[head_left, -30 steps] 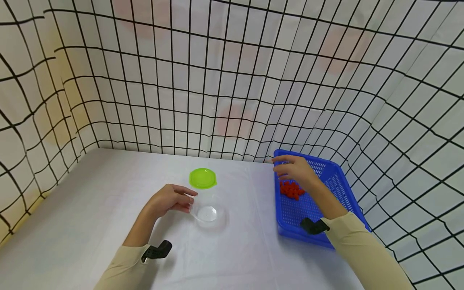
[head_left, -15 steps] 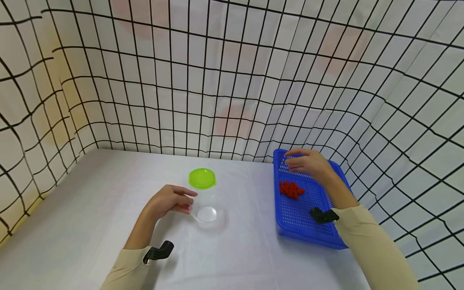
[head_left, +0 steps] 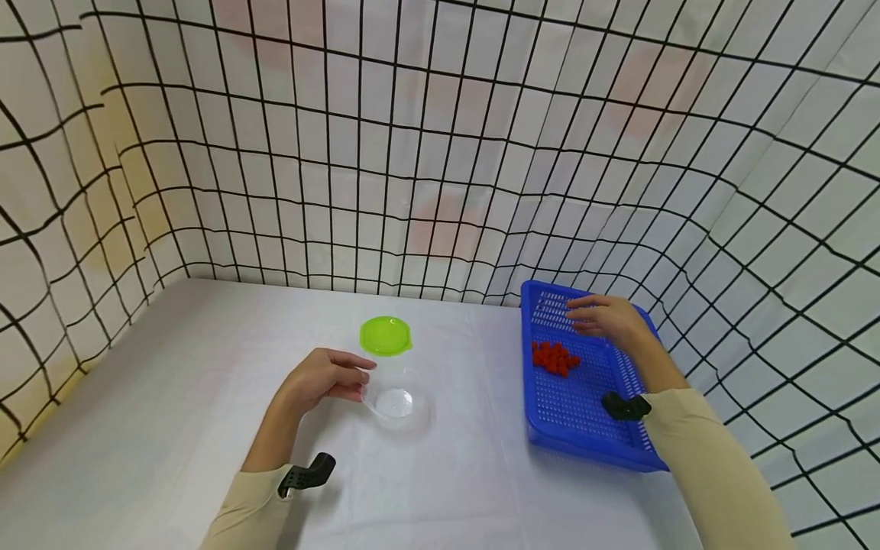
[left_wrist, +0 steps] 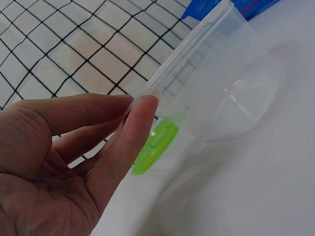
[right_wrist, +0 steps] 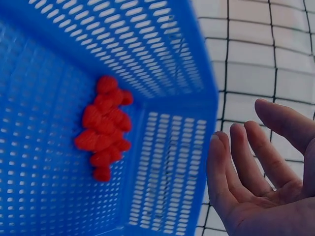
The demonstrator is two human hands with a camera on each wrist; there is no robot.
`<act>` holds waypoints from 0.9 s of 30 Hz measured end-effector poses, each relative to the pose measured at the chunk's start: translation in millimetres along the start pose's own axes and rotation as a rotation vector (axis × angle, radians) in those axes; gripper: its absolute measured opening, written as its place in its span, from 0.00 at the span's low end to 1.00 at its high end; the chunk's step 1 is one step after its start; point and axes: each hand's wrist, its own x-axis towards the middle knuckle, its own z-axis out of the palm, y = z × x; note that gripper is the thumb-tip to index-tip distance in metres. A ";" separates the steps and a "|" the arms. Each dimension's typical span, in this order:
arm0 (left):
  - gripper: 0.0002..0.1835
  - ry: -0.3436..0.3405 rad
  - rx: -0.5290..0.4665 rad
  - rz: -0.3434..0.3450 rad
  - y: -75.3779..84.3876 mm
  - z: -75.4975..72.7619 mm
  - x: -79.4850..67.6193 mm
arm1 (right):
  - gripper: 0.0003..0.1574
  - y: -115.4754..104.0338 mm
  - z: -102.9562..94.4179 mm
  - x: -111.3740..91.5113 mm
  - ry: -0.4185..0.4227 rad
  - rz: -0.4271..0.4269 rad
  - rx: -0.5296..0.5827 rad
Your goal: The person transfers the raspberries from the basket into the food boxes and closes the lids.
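Observation:
My left hand [head_left: 326, 380] pinches the rim of a clear plastic tub [left_wrist: 226, 93] between thumb and fingers. The tub is round, see-through and stands on the white table. Over the blue basket [head_left: 528, 397] hovers my right hand [head_left: 605, 319], its fingers spread and slightly bent, with nothing in them. A small heap of red, berry-like pieces [right_wrist: 103, 128] lies on the basket floor near its left wall, apart from the right hand. Beyond the tub, a bright green lid [head_left: 386, 336] lies flat on the table; part of it shows behind the left fingers in the left wrist view.
A black wire grid [head_left: 385, 176] with white sheeting behind it encloses the table [head_left: 206, 367] at the back and both sides. The basket's back edge stands close to the grid. Dark wrist cameras are strapped over both beige sleeves [head_left: 708, 458].
My right hand has moved to the right over the basket, away from its left rim and the red pieces. The left hand and the tub stay in place.

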 end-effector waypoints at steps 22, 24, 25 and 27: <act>0.22 -0.005 -0.037 0.026 -6.0 -0.5 -0.3 | 0.35 45.3 -5.8 17.8 -0.027 0.081 -0.039; 0.22 -0.003 -0.041 0.023 -5.6 -0.6 -0.1 | 0.35 48.3 -6.6 19.0 -0.024 0.099 -0.047; 0.23 -0.004 -0.039 0.025 -5.4 -0.8 -0.1 | 0.36 50.0 -7.1 19.5 -0.026 0.107 -0.050; 0.22 -0.009 -0.036 0.030 -4.9 -0.8 0.0 | 0.36 54.0 -8.4 20.7 -0.028 0.121 -0.051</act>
